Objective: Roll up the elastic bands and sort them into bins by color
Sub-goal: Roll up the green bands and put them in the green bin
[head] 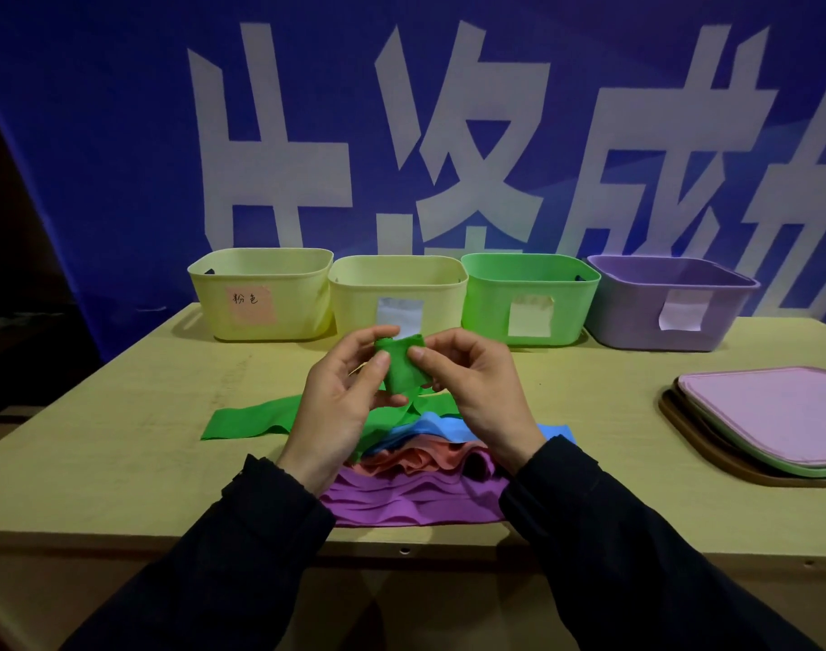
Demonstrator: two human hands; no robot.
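I hold a partly rolled green elastic band (404,366) above the table's middle. My left hand (340,406) pinches the roll from the left and my right hand (476,392) pinches it from the right. Its loose tail (251,420) trails down and lies flat to the left on the table. Under my wrists lies a heap of bands: blue (429,427), orange-pink (415,458) and purple (401,502). At the back stand a yellow bin with a pink label (260,293), a second yellow bin (397,293), a green bin (528,298) and a purple bin (669,303).
A stack of flat lids or trays (768,420), pink on top over green and brown, lies at the right edge of the wooden table (119,439). A blue banner with large white characters (401,133) hangs behind the bins.
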